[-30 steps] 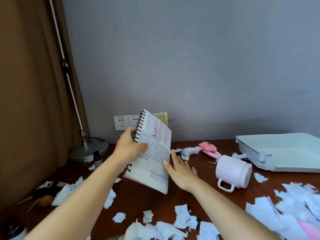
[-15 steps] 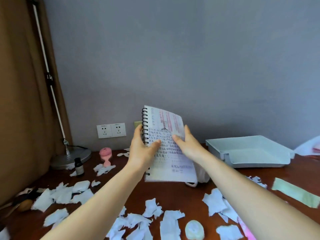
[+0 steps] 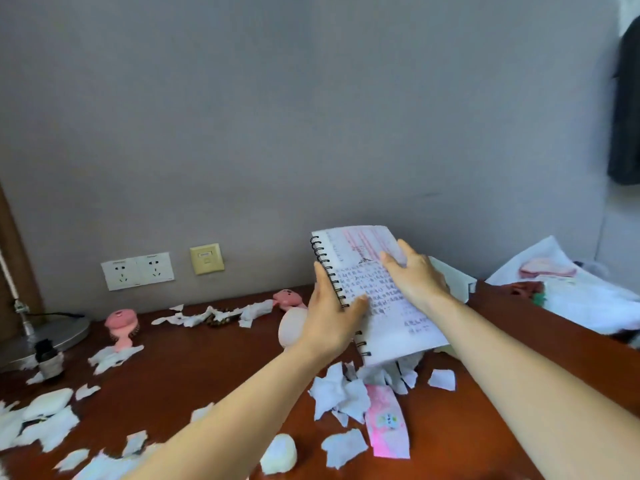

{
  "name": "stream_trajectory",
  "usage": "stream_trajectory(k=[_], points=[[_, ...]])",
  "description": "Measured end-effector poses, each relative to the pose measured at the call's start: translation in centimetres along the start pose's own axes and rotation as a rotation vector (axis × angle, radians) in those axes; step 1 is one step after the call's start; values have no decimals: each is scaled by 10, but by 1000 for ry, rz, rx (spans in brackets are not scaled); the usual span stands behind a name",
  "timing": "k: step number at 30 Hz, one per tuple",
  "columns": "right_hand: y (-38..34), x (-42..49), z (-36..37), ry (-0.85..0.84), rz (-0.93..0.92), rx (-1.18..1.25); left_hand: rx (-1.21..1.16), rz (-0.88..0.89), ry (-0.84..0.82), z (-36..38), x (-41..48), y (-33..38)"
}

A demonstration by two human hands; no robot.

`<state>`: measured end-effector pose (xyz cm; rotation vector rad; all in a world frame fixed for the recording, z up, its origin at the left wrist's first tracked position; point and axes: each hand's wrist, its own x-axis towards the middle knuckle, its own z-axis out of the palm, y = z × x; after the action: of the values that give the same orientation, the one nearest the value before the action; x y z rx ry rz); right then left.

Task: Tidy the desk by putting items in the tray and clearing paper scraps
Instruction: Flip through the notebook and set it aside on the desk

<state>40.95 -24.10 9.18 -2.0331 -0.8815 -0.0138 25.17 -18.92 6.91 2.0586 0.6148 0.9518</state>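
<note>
Both hands hold a spiral notebook (image 3: 377, 296) above the bench (image 3: 194, 368): the left hand (image 3: 330, 318) closes its grip on the wire-bound edge, thumb across the written page, while the right hand (image 3: 414, 277) lies open-fingered flat on the page. The notebook tilts at 1 o'clock of centre, hiding most of the tray (image 3: 457, 280) behind it. Paper scraps (image 3: 341, 398) litter the bench from 6 to 9 o'clock.
</note>
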Motion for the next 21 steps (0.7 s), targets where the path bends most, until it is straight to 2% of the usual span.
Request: stream_trajectory(k=[5,8,13,21], points=[[47,11,-39,154,29,-84,136,111,-86,56,3,6],[78,17,-57,223,66,-90,187,95,-151,89,2,7],[126,23,-85,267,146,-65,252,101,-221,142,2,12],[184,33,-117,264,214,-177,466,78,-439,200,9,10]])
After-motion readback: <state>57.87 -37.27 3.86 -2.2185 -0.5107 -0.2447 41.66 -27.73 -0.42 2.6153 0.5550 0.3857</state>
